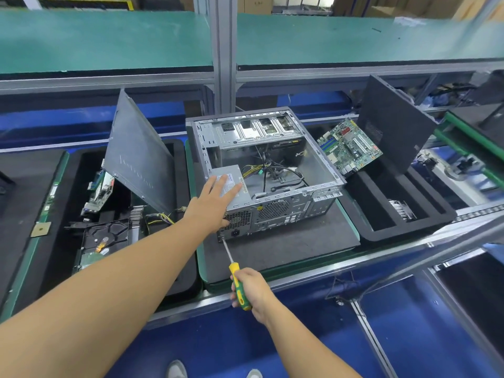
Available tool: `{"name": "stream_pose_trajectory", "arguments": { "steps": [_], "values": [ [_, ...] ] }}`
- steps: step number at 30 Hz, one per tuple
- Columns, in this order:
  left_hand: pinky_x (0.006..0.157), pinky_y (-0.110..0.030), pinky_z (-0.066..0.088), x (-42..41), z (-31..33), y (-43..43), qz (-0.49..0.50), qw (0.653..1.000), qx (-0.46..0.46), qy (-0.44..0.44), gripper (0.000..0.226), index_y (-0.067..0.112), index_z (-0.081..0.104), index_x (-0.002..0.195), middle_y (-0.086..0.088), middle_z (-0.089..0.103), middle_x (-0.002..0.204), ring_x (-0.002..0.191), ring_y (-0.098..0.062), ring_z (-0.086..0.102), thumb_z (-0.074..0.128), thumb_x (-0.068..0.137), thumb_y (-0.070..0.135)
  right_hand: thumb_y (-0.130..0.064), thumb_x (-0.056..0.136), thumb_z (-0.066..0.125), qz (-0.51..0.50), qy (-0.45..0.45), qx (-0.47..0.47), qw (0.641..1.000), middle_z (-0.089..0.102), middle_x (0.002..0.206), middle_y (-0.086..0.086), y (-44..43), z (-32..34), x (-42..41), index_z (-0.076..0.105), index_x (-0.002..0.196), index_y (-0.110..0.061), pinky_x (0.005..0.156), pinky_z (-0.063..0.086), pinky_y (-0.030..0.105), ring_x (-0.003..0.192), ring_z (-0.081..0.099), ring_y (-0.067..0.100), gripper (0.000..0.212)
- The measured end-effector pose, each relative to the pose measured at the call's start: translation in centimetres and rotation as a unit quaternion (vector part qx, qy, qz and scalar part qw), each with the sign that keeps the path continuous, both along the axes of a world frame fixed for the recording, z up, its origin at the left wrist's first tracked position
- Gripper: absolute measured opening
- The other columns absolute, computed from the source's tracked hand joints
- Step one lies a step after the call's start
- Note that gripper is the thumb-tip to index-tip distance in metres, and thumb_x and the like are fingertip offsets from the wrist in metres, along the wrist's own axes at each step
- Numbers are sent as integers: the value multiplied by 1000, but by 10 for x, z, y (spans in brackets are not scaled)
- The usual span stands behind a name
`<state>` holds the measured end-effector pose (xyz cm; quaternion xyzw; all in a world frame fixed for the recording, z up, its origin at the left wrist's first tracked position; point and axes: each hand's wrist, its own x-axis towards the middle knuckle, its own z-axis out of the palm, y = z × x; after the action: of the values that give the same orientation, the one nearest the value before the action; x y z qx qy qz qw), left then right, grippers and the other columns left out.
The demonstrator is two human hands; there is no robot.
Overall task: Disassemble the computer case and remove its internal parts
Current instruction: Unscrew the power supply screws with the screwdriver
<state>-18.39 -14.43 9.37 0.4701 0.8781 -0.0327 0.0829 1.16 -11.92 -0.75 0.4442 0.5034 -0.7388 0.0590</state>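
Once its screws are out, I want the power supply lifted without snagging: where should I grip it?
Probably from above, through the open side of the case. The power supply sits in the near left corner with two faces against walls, so only top and inward faces are free. Palm on top, fingers hooked down its right face, clear of the cables at its far corner.

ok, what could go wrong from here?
1. The screwdriver sits slanted at the rear corner of the case, with the right hand far back on its handle: the tip could slip.
2. Cables run from the power supply across the case floor: they may snag when it lifts out.
3. The left hand only lies flat on the power supply, so it might shift once loose.
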Motion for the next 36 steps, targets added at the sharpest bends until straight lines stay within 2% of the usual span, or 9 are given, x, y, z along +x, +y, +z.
{"name": "stream_pose_trajectory", "arguments": {
  "steps": [5,8,11,14,20,24,27,31,36],
  "values": [
    [109,-56,40,-1,-1,1,1,1000,-1,-1,107,41,-10,156,2,-18,165,152,-26,-16,73,88,40,-27,99,56,14,-1,25,1000,53,93,9,2,-1,3,48,93,-16,45,47,27,55,61,17,15],
    [109,-57,40,-1,0,1,3,1000,-3,-3,107,41,-10,156,2,-19,165,152,-25,-16,73,89,40,-28,100,50,16,-7,-12,1000,58,87,8,3,6,-1,52,98,-13,43,41,26,52,54,17,15],
    [108,-56,40,0,1,1,5,1000,-2,-4,106,42,-9,156,3,-19,165,152,-25,-16,73,89,39,-24,101,38,18,-21,-68,997,67,78,8,3,10,-5,61,101,-7,47,44,28,53,53,19,29],
    [109,-56,39,0,1,1,8,1000,-2,-8,105,42,-9,156,3,-18,165,152,-25,-17,72,89,39,-20,102,34,38,-28,-62,997,70,78,8,1,10,-4,62,99,-6,51,48,29,57,54,19,31],
    [109,-56,38,2,3,1,6,1000,1,1,106,41,-8,157,1,-16,166,152,-26,-16,73,89,40,-23,104,51,36,11,-8,999,56,92,9,-2,4,1,50,102,-12,57,55,32,65,63,18,11],
    [109,-55,39,2,3,1,6,1000,0,5,106,40,-8,157,0,-16,166,152,-26,-15,73,89,41,-27,102,55,60,-3,10,998,54,98,9,-1,4,1,48,105,-17,48,49,28,61,60,16,13],
    [108,-55,40,2,3,0,6,1000,-1,7,106,40,-9,157,0,-16,166,152,-26,-15,72,89,42,-27,103,52,47,-5,-24,999,59,91,8,0,9,-1,50,109,-12,46,45,28,56,56,16,16],
    [108,-55,40,1,2,2,7,1000,1,6,107,41,-9,156,1,-16,166,152,-26,-15,73,88,42,-23,106,34,30,-9,-91,995,68,77,10,0,16,-4,59,106,-5,48,46,29,54,54,19,31],
    [109,-55,40,0,0,2,9,1000,-1,8,107,42,-10,156,1,-16,166,152,-26,-16,73,88,42,-17,103,40,50,9,-45,998,62,81,8,-2,18,1,58,107,-5,54,50,31,61,57,19,21]
  ]
}}
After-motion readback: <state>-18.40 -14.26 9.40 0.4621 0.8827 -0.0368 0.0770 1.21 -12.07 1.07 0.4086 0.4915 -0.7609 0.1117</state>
